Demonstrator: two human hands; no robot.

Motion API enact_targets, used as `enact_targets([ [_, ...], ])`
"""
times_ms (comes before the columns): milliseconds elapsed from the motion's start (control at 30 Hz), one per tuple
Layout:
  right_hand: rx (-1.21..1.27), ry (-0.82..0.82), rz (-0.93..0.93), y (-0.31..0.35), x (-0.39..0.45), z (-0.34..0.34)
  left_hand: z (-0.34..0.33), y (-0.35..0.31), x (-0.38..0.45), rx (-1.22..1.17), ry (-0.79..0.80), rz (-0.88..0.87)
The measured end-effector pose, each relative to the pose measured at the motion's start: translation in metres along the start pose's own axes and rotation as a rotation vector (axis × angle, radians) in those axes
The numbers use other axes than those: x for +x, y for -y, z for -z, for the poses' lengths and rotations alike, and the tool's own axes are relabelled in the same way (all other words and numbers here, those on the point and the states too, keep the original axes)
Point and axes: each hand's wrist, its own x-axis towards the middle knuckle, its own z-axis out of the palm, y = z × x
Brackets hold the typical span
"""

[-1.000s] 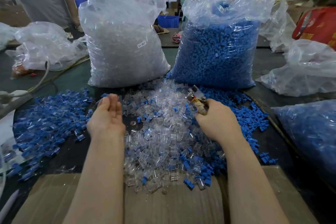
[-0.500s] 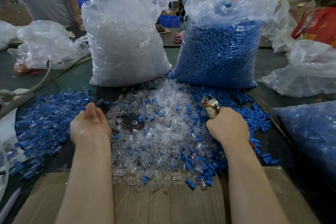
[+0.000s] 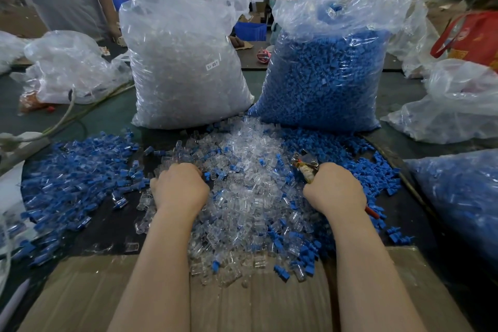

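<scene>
Gripping the pliers [image 3: 305, 167], the right hand [image 3: 334, 191] is sitting at the right edge of the pile of clear plastic pieces [image 3: 242, 197]. Its fingers are wrapping round the handles, so the metal head is pointing up and away from the person, and a red handle tip is sticking out behind the fist. The left hand [image 3: 179, 188] is resting knuckles-up on the left side of the same pile, its fingers curling down among the clear pieces; whether it is pinching one is hidden by the back of the hand. The two hands are lying well apart, with the middle of the pile between them. Stray blue bits are showing all through the clear pile, a blue spread [image 3: 78, 170] is lying to its left, and a blue heap [image 3: 377, 170] is lying to its right. Behind the pile a bag of clear pieces [image 3: 186, 75] and a bag of blue pieces [image 3: 323, 81] are standing upright side by side. The near edge of the pile is spilling onto a sheet of cardboard [image 3: 256, 304].
</scene>
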Motion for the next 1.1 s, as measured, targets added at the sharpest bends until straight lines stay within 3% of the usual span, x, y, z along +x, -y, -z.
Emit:
enact_targets([
  [233, -0.006, -0.024, -0.003, -0.001, 0.0, -0.001, 0.0, -0.002, -0.003, -0.116, -0.015, -0.016],
  [433, 0.048, -0.049, -0.007, -0.001, 0.001, -0.003, -0.001, -0.007, -0.003, -0.665, -0.09, -0.162],
  [667, 0.156, -0.137, 0.069, 0.0, 0.004, 0.0, 0.003, -0.029, -0.013, -1.265, 0.135, -0.176],
  [900, 0.59, -0.147, 0.288, 0.01, -0.002, 0.004, 0.0, -0.052, -0.022, -1.424, 0.218, -0.165],
  [1100, 0.791, -0.111, 0.375, 0.016, -0.006, 0.005, -0.003, -0.063, -0.029, -1.578, 0.343, -0.078],
])
